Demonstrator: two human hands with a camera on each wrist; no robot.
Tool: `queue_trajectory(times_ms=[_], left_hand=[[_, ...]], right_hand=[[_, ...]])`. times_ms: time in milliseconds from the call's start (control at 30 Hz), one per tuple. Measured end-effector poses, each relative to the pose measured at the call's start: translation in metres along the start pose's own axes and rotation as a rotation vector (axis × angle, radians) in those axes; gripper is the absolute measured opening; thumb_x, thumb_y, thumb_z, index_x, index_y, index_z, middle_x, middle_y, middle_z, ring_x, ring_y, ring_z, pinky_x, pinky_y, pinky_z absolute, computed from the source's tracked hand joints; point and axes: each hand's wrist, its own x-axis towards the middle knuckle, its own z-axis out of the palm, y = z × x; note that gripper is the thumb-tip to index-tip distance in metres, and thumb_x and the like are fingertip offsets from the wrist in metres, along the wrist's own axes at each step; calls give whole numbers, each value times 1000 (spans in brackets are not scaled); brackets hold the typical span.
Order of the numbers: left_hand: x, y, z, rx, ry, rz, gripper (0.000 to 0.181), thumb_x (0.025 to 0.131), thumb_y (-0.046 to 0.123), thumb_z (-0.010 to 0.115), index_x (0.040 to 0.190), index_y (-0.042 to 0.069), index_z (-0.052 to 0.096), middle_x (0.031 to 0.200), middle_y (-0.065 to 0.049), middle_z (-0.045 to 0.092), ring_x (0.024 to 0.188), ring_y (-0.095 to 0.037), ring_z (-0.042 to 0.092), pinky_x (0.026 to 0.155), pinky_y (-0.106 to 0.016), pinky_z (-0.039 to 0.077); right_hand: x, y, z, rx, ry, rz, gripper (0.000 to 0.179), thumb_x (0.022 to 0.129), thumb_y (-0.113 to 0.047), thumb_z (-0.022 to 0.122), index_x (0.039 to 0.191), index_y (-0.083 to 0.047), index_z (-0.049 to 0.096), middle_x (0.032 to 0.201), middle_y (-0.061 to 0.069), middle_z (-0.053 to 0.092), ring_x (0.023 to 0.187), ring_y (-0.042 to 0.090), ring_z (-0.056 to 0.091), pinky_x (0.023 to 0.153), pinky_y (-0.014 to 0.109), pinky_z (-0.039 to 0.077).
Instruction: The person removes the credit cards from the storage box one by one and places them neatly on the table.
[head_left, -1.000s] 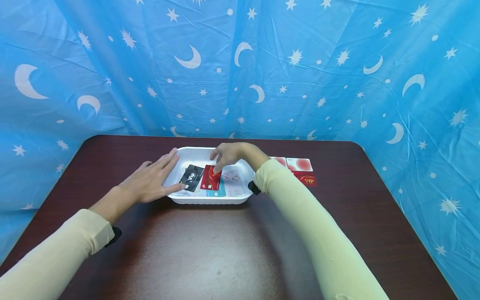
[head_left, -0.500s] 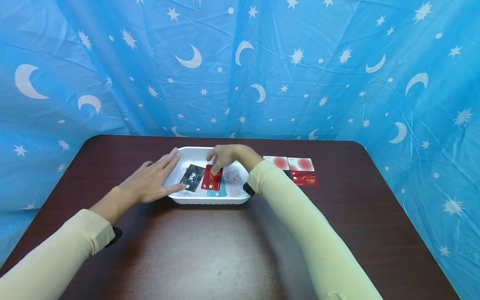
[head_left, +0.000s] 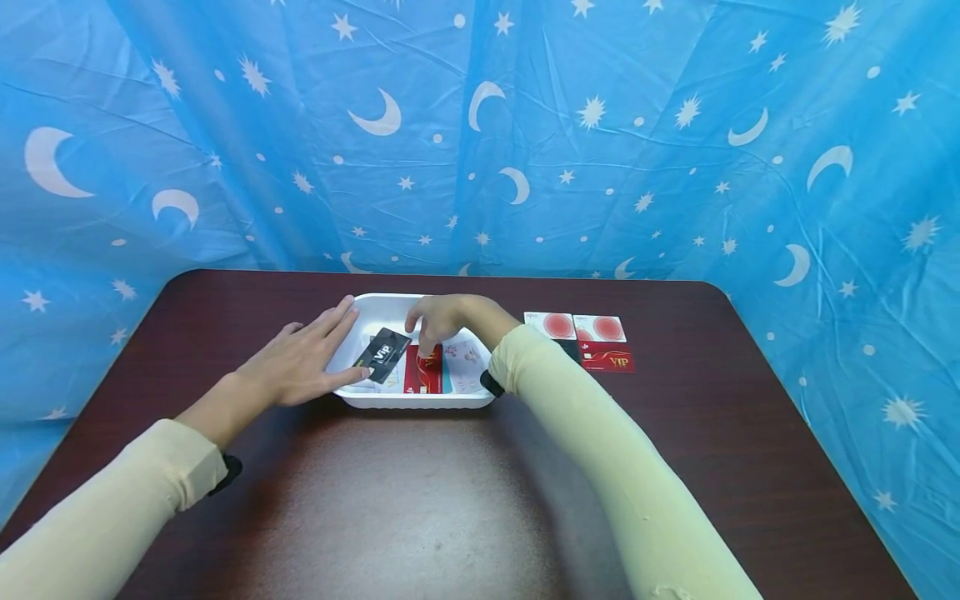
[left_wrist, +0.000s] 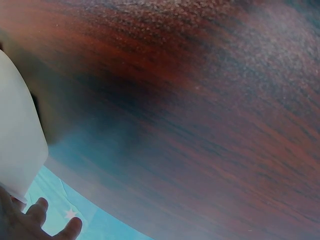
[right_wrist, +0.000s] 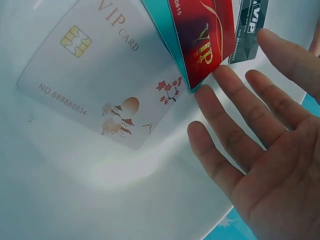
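Dark surface point(head_left: 450, 500) bore white tray point(head_left: 416, 402); flat left hand point(head_left: 303, 358) apparently steadied it; right hand point(head_left: 447, 315), fingers uncurled, touched red card point(head_left: 422, 380) inside.

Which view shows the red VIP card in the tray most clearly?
The right wrist view: it shows the red VIP card large, with gold lettering legible, though the frame's top edge crops it. The head view shows it in the tray but small and partly hidden by the right hand. The left wrist view doesn't show it.
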Motion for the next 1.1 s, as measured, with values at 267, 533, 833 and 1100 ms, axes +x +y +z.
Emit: queue_trajectory(times_ms=[267,533,833,1100], left_hand=[[0,0,0,1,0,4,95,92,61,53,157,1,20,163,-22,15,145,-43,27,105,-71,31],[0,0,0,4,-1,6,95,92,62,52,157,1,19,163,-22,15,145,-43,28,104,-71,31],[-1,1,1,-1,4,7,95,92,62,52,157,0,20,163,-22,16,145,-43,28,104,-71,32],[-1,0,1,0,4,5,96,92,63,51,157,0,19,163,-22,15,145,-42,28,105,-70,32]], right_hand=[[4,0,2,8,-17,-31,49,91,-9,69,137,-6,52,119,10,59,105,20,56,92,33,48],[4,-3,4,33,-38,-46,51,90,-4,69,138,-2,51,114,14,64,93,17,56,90,35,51],[5,-6,6,29,-50,-21,49,91,-3,68,137,-4,52,96,7,54,84,15,50,79,31,48],[3,-8,4,25,-60,13,45,91,-3,67,135,-7,54,109,11,55,95,17,52,88,31,51]])
